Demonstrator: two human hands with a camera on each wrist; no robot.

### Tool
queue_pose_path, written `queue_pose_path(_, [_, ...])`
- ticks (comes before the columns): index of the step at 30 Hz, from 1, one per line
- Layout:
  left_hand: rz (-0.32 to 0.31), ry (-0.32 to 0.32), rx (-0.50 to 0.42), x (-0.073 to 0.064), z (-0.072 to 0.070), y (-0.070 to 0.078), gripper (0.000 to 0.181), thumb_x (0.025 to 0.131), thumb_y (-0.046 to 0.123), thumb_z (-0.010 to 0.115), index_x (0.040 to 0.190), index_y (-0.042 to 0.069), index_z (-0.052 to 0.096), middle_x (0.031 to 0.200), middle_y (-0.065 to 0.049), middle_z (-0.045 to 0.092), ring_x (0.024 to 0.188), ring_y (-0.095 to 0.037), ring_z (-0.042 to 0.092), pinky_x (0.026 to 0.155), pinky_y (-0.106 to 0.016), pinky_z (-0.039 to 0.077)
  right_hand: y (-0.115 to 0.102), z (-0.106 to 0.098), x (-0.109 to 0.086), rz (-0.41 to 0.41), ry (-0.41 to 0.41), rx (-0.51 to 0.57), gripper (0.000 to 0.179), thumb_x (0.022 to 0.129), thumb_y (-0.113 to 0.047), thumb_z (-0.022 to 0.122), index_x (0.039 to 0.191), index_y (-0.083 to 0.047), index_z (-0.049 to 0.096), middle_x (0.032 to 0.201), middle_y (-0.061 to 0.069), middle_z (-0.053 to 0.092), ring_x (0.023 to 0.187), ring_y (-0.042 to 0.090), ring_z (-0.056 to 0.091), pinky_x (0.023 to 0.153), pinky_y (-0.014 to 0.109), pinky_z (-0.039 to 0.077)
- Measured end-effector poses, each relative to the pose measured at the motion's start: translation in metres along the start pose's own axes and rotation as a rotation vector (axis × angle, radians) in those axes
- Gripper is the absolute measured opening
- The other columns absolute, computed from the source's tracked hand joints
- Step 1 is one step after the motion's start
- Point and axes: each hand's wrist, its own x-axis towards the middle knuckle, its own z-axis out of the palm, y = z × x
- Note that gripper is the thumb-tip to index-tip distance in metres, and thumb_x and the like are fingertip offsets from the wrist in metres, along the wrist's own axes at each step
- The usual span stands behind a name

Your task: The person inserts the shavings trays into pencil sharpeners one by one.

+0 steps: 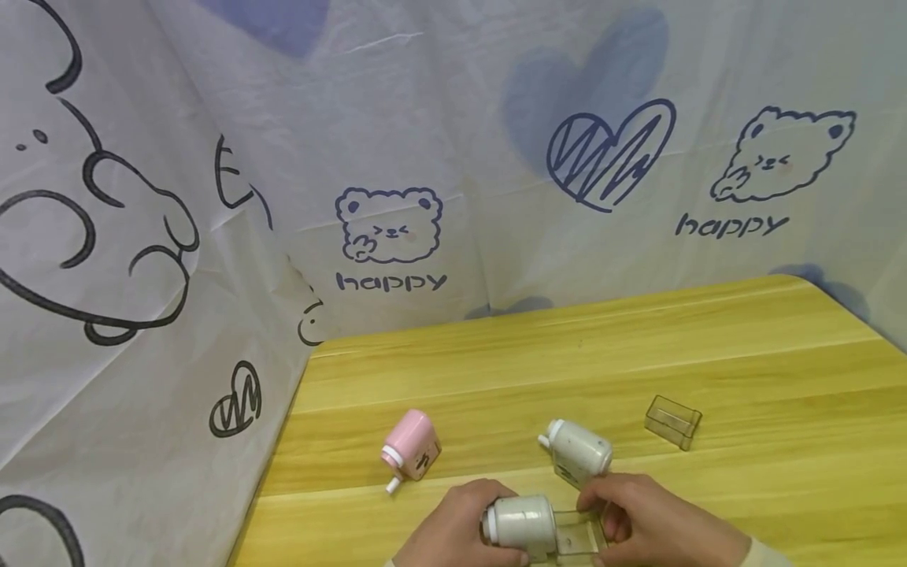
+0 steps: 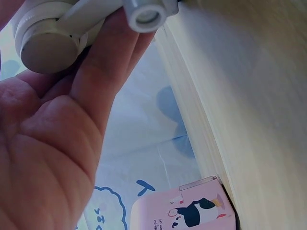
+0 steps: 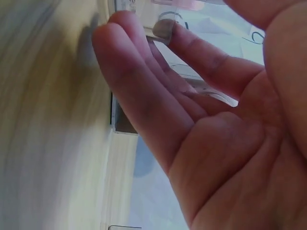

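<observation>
My left hand (image 1: 457, 529) grips a pale grey hand-crank pencil sharpener (image 1: 522, 520) near the table's front edge, lying on its side. In the left wrist view the sharpener's round crank hub (image 2: 50, 50) and crank knob (image 2: 146, 17) show beside the fingers. A clear shavings drawer (image 1: 577, 537) extends from the sharpener's right end. My right hand (image 1: 652, 521) pinches that drawer's outer end between thumb and fingers. In the right wrist view a fingertip (image 3: 164, 28) touches the clear plastic. How far the drawer sits inside the body is hidden.
A pink crank sharpener (image 1: 413, 443) lies to the left on the wooden table (image 1: 496, 378). Another pale grey sharpener (image 1: 581, 450) lies just beyond my hands. A loose clear drawer (image 1: 671, 423) rests farther right. Printed white cloth (image 1: 489, 157) hangs behind the table.
</observation>
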Motion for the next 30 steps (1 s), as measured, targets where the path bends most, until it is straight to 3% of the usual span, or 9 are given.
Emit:
queue_pose_path(2, [0.001, 0.0, 0.008, -0.0002, -0.0003, 0.0005, 0.043, 0.077, 0.023, 0.091, 0.113, 0.013, 0.069, 0.096, 0.015, 0.063, 0.08, 0.001, 0.058, 0.071, -0.022, 0.051, -0.0012, -0.0009, -0.0009, -0.006, 0.006, 0.0, 0.038, 0.082, -0.011, 0.084, 0.115, -0.007, 0.066, 0.093, -0.013, 0.061, 0.076, -0.002, 0.058, 0.062, 0.024, 0.054])
queue_pose_path(9, [0.001, 0.007, 0.013, -0.0006, -0.0006, 0.0018, 0.044, 0.077, 0.024, 0.092, 0.113, 0.013, 0.069, 0.097, 0.015, 0.063, 0.081, 0.001, 0.058, 0.072, -0.022, 0.051, -0.0039, -0.0074, -0.0015, 0.109, -0.025, 0.151, 0.045, 0.086, -0.019, 0.085, 0.122, -0.002, 0.065, 0.095, -0.009, 0.064, 0.079, 0.002, 0.061, 0.065, 0.026, 0.055])
queue_pose_path(15, [-0.004, 0.007, 0.002, -0.0013, 0.0001, 0.0014, 0.043, 0.077, 0.022, 0.092, 0.112, 0.015, 0.069, 0.096, 0.015, 0.063, 0.08, 0.0, 0.058, 0.071, -0.022, 0.051, -0.0016, -0.0032, 0.0, 0.07, -0.024, 0.109, 0.044, 0.086, -0.015, 0.085, 0.121, 0.0, 0.064, 0.095, -0.009, 0.063, 0.077, 0.0, 0.06, 0.063, 0.025, 0.054])
queue_pose_path(21, [-0.008, 0.009, 0.008, -0.0014, 0.0011, 0.0007, 0.043, 0.076, 0.022, 0.092, 0.112, 0.016, 0.069, 0.096, 0.015, 0.063, 0.081, 0.0, 0.058, 0.072, -0.022, 0.051, -0.0024, -0.0011, 0.0, 0.092, 0.006, 0.083, 0.043, 0.085, -0.017, 0.086, 0.12, -0.001, 0.065, 0.095, -0.009, 0.064, 0.076, 0.0, 0.06, 0.064, 0.025, 0.054])
queue_pose_path(30, [-0.014, 0.006, 0.003, -0.001, 0.0011, 0.0003, 0.043, 0.077, 0.023, 0.092, 0.113, 0.016, 0.069, 0.096, 0.015, 0.063, 0.08, 0.0, 0.058, 0.071, -0.023, 0.051, -0.0051, -0.0015, 0.0021, 0.139, -0.028, 0.122, 0.043, 0.085, -0.015, 0.084, 0.121, -0.002, 0.065, 0.1, -0.005, 0.063, 0.077, 0.001, 0.06, 0.064, 0.025, 0.054])
